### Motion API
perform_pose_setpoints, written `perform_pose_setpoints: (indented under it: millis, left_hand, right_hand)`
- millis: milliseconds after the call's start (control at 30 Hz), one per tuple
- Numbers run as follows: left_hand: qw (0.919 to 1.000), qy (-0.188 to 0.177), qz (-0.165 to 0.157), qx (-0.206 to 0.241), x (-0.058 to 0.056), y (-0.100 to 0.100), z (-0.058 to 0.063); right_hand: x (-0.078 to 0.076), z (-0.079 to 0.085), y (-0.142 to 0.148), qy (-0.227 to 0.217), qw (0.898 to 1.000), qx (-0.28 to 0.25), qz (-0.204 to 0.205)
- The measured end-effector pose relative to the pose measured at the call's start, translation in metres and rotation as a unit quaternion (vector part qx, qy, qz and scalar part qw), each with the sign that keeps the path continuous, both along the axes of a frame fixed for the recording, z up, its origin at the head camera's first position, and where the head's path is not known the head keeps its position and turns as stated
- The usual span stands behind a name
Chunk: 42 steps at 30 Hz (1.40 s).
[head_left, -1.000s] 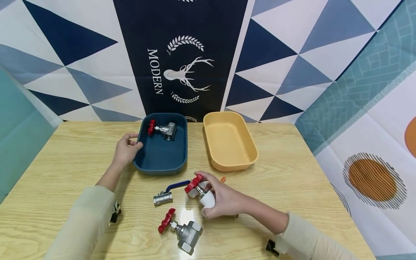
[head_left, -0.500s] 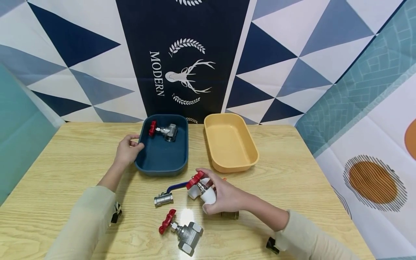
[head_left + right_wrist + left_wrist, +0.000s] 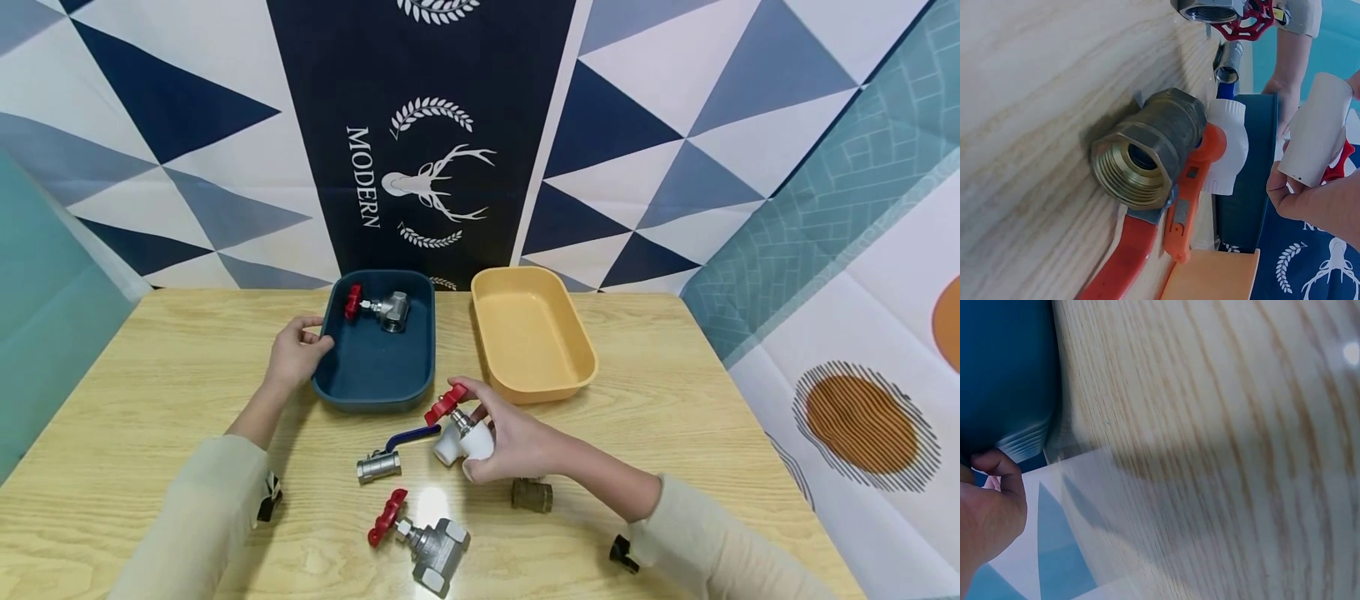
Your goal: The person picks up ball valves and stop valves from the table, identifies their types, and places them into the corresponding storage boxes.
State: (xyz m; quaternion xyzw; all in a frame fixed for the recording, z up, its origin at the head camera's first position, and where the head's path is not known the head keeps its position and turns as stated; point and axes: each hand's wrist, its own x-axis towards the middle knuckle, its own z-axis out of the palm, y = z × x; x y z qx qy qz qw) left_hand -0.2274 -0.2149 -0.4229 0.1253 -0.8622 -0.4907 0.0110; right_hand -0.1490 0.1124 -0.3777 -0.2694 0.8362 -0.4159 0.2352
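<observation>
My left hand [image 3: 294, 354] pinches the left rim of a dark blue bin [image 3: 378, 371], its thumb over the inside edge. A steel valve with a red handwheel [image 3: 393, 312] lies in that bin. My right hand [image 3: 517, 437] grips a white plastic valve [image 3: 477, 442] with a red handwheel, fingers and thumb around its body. In the right wrist view this white valve [image 3: 1317, 128] hangs above the table. Below it lie another white valve with an orange handle [image 3: 1229, 147] and a brass valve [image 3: 1147, 150] with a red lever.
A steel ball valve with a blue lever [image 3: 378, 467] lies in front of the blue bin. Nearer me is a large steel valve [image 3: 438, 550] with a red handwheel. A yellow bin [image 3: 532, 333] stands at the back right, against the patterned backdrop [image 3: 600, 167].
My right hand has moved slightly away from me with the white valve, uncovering the brass valve on the table. My left hand keeps its hold on the blue bin's rim.
</observation>
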Motion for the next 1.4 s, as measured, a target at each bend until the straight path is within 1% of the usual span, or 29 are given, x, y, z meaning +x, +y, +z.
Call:
perform_pose_setpoints:
  millis: [167,433,667,833,1000,1200,1400]
  left_hand:
    - [1.0,-0.002,0.002,0.0,0.002,0.0,0.0]
    - [1.0,0.003,-0.006,0.0,0.002,-0.002,-0.003]
    - [1.0,0.003,-0.002,-0.002,0.002,-0.002,-0.004]
    - [1.0,0.003,-0.002,-0.003,0.002,-0.001,-0.004]
    - [1.0,0.005,0.001,-0.002,0.002,0.0,-0.004]
    - [1.0,0.003,0.002,0.0,0.003,0.001,-0.003]
    - [1.0,0.003,0.005,0.005,0.003,0.001,-0.001]
  right_hand:
    - [-0.003,0.001,-0.002,0.006,1.0,-0.007,0.001]
    - [-0.007,0.001,-0.002,0.016,1.0,-0.007,-0.002]
    - [-0.01,0.001,-0.003,0.025,1.0,0.0,-0.003]
    - [-0.012,0.002,-0.003,0.019,1.0,0.003,-0.006]
    - [-0.015,0.003,-0.004,0.008,1.0,-0.007,-0.007]
    - [-0.02,0.007,-0.005,0.018,1.0,-0.016,-0.001]
    - [-0.024,0.011,-0.008,0.021,1.0,-0.014,-0.004]
